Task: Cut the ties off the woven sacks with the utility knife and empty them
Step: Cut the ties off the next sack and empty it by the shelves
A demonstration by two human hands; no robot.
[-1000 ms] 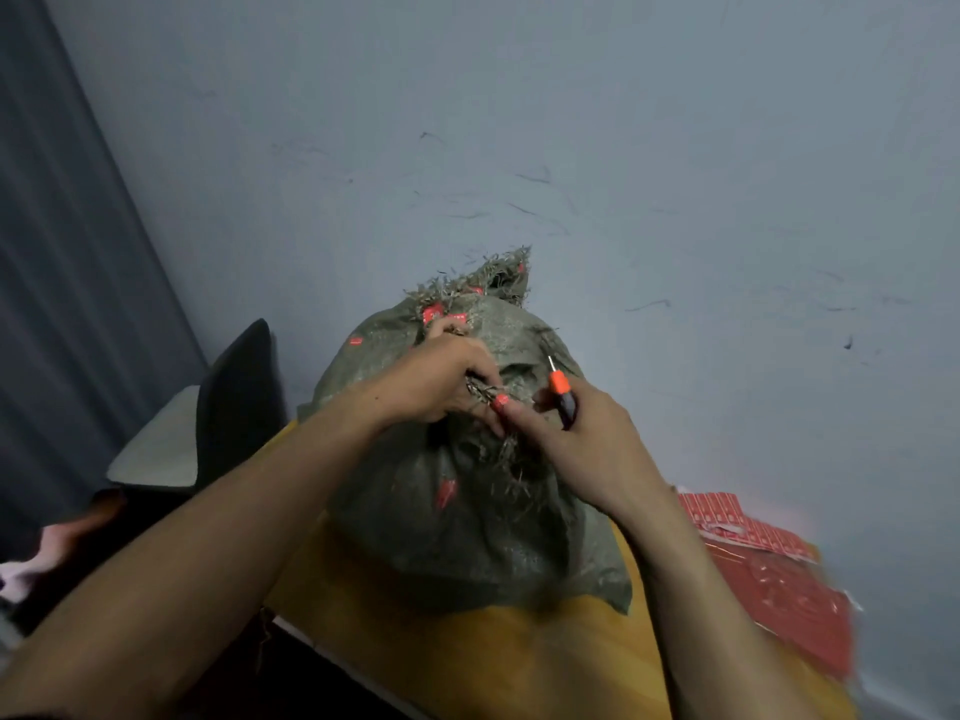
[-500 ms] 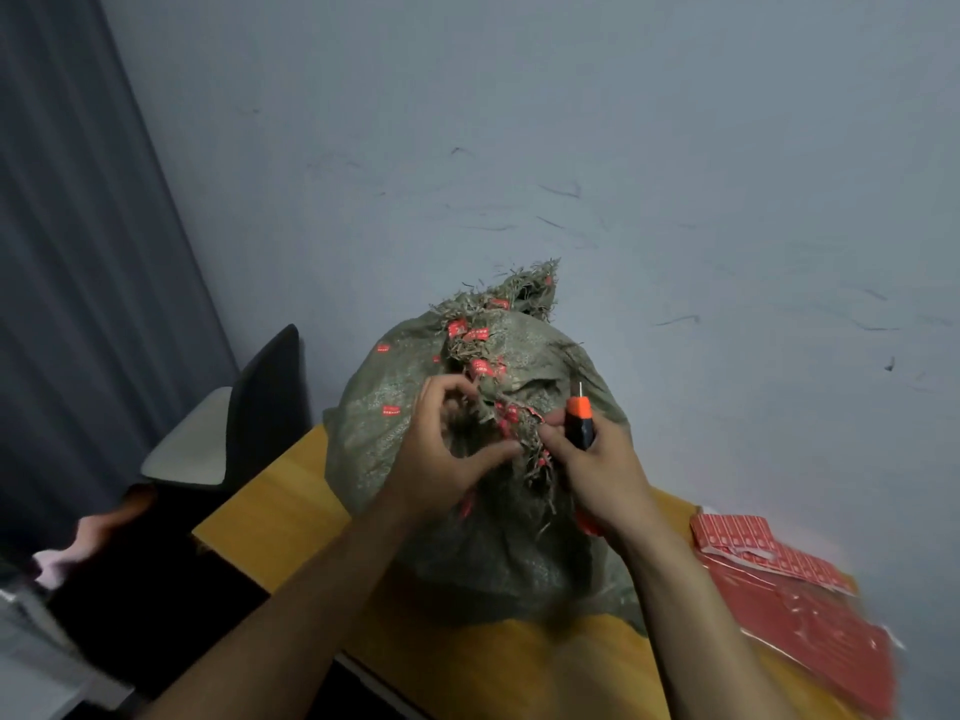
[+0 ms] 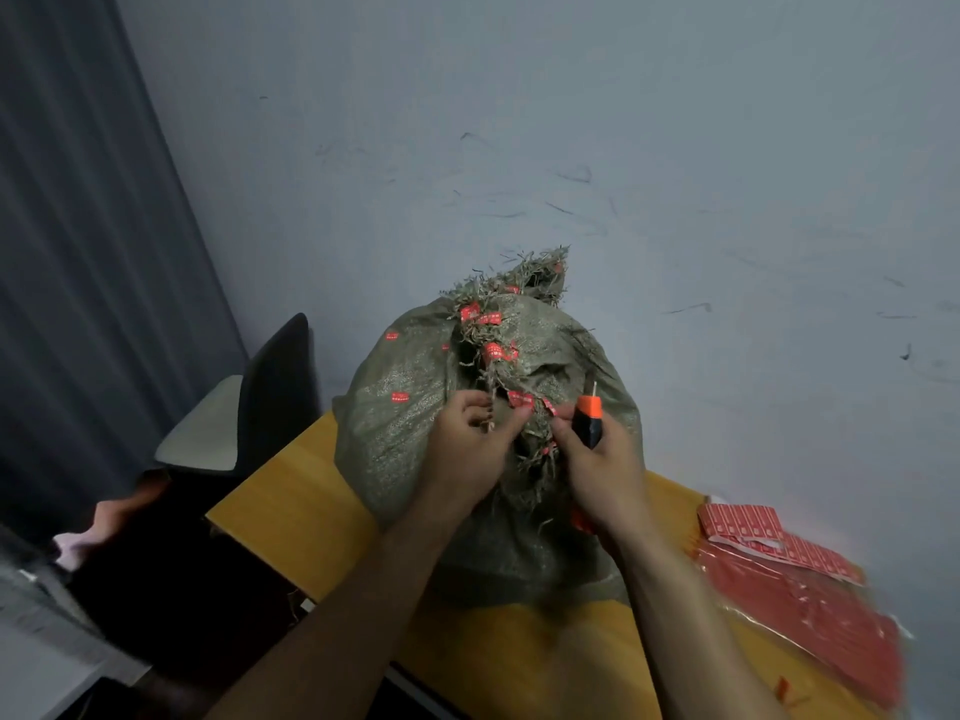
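Yellow table (image 3: 291,511) by a grey wall (image 3: 675,148), chair (image 3: 275,387) left, red packets (image 3: 805,605) right; left hand (image 3: 467,449) pinches the sack (image 3: 400,423) at its frayed seam, right hand (image 3: 602,470) grips the knife (image 3: 589,420).

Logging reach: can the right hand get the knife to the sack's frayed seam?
Probably yes: the right hand grips the utility knife beside the frayed seam, nothing between them; the left hand pinches the seam close by.

Olive-green woven sack (image 3: 415,407) with red tags, orange-and-black utility knife (image 3: 588,420), yellow table (image 3: 291,506), red packets (image 3: 800,589)
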